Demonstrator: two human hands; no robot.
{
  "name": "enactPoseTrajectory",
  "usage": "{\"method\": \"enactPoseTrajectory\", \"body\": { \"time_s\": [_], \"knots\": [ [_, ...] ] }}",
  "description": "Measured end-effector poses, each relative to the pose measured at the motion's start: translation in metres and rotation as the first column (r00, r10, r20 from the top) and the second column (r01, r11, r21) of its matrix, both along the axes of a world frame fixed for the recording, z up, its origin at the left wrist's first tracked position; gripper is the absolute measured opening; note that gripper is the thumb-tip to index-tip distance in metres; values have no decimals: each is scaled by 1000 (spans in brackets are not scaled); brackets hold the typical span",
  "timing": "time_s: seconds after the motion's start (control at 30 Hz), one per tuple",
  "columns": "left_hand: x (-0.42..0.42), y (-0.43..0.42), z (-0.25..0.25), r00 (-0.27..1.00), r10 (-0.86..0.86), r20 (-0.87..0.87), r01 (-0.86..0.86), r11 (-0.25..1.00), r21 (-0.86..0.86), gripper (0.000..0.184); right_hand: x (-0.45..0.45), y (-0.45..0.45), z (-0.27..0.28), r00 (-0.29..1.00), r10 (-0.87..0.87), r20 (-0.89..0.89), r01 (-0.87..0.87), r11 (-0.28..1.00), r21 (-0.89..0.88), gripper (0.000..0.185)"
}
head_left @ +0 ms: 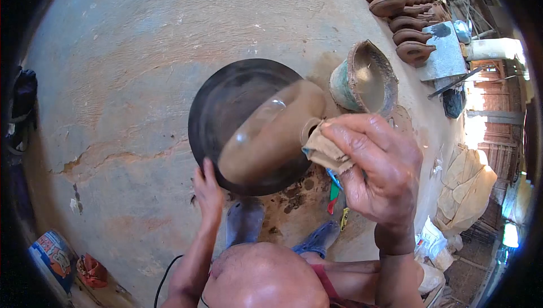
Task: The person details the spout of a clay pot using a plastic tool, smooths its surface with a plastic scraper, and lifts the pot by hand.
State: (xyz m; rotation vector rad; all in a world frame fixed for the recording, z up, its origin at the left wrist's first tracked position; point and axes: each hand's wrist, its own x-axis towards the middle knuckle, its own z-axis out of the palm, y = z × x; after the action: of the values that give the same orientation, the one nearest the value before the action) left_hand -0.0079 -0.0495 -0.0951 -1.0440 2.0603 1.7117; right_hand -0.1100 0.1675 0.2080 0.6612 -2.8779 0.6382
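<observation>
In the head view, the clay vessel (271, 130) sits on the dark round wheel (220, 90), its narrow neck directed toward the right hand (382, 166). The wheel surface shows circular motion blur. The right hand pinches a folded cloth (328, 147) between thumb and fingers, with the cloth at the edge of the neck opening; whether it enters the opening cannot be told. The left hand (208, 195) is located at the near-left rim of the wheel, fingers spread, one fingertip at the rim; firm contact cannot be confirmed. A worn bucket (344, 85) containing cloudy liquid stands near the wheel, on the right-hand side. Shaped clay pieces (416, 51) form rows beyond the bucket.
</observation>
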Motion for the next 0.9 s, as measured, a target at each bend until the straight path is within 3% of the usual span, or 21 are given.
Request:
{"method": "enactPoseTrajectory", "body": {
  "time_s": [0.03,0.07,0.13,0.2,0.27,0.37,0.4,0.47,0.5,0.57,0.6,0.67,0.7,0.73,0.8,0.83,0.87,0.9],
  "knots": [
    [20,10,26,993,-22,113,7,991,137,59,2,1,0,1000,-11,14,11,1000,-1,33],
    [35,8,30,992,-30,124,13,990,140,59,4,2,-1,999,-19,26,19,1000,2,33],
    [51,4,33,960,-177,219,29,836,548,67,7,4,-1,999,-29,25,30,999,-19,33],
    [29,-18,10,991,-31,134,-4,966,258,76,7,4,0,999,-30,13,31,999,-14,32],
    [-29,-29,22,979,160,-128,-132,970,202,68,7,5,2,1000,-28,-5,28,1000,-11,32],
    [-72,-50,10,968,150,-200,-91,956,278,64,6,7,3,1000,-26,8,26,1000,15,33],
    [-55,-43,-20,983,74,-167,-47,986,160,60,6,8,2,999,-38,-3,38,999,17,34],
    [-5,-16,-17,999,16,-32,-13,994,113,55,5,10,1,998,-55,-18,56,998,19,35],
    [16,4,16,998,26,62,-37,983,182,52,3,11,0,998,-67,-14,67,998,12,35],
    [46,1,21,930,-236,283,-2,764,645,58,4,12,-2,996,-83,14,83,997,7,35],
    [46,-2,19,928,-234,289,-8,766,643,58,0,11,-2,998,-65,-6,65,998,6,35],
    [30,-12,15,989,-43,139,7,969,246,62,-5,7,-2,998,-49,-34,49,999,-2,35],
    [6,-17,26,999,41,-7,-39,977,211,69,-7,4,-2,999,-44,-30,43,999,-6,36],
    [-15,-20,25,999,44,-10,-40,977,208,69,-7,3,-3,999,-37,-28,37,999,-8,37],
    [-40,-36,20,964,193,-183,-142,955,259,62,-8,9,-3,999,43,-28,-42,999,31,43],
    [-24,-46,-18,987,100,-129,-56,950,307,51,-8,9,-3,996,82,-31,-80,995,51,47],
    [-5,-25,-22,996,52,-72,-38,981,189,51,-9,10,-2,992,121,-34,-119,990,70,51],
    [11,-6,12,992,26,127,-48,984,174,51,-5,8,-1,993,116,-9,-115,992,55,51]
  ]
}}
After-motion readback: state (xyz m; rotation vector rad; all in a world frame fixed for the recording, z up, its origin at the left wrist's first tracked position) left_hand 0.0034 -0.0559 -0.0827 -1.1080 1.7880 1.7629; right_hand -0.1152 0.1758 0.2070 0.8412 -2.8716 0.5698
